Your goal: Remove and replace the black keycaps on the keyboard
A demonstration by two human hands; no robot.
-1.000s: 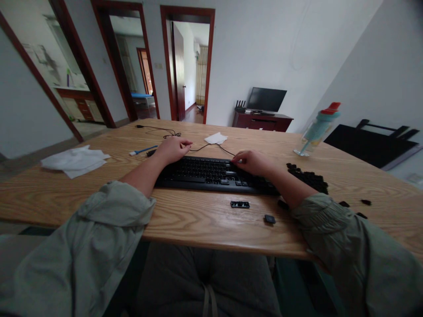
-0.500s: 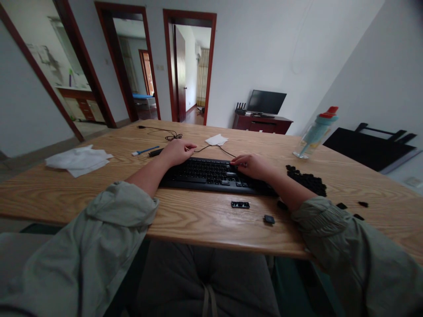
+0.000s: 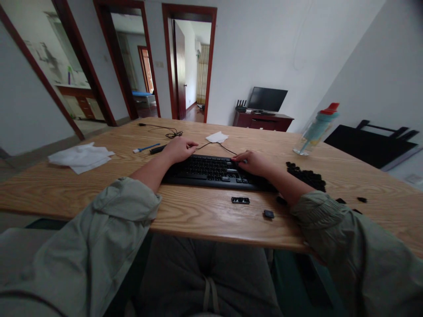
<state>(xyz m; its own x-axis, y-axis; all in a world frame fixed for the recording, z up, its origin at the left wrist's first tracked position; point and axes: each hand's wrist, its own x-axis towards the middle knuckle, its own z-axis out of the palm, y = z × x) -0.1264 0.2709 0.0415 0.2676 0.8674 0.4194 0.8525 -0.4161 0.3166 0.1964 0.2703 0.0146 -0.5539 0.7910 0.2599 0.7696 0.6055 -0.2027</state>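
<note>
Keyboard (image 3: 211,171), one, centre of the frame on the table (image 3: 194,211): a few seated keys (image 3: 226,179) toward its right, many places bare; judged part-way. Heap of loose keys (image 3: 309,178), one, right of frame, too packed to count. Long key (image 3: 240,200), one, and square key (image 3: 269,214), one, lower centre. Left hand (image 3: 181,149), fingers curled over the keyboard's upper left; right hand (image 3: 254,163), fingers bent at its top edge; whether either grips anything cannot be told. Blue brush (image 3: 147,148), one; bottle (image 3: 313,132), one.
</note>
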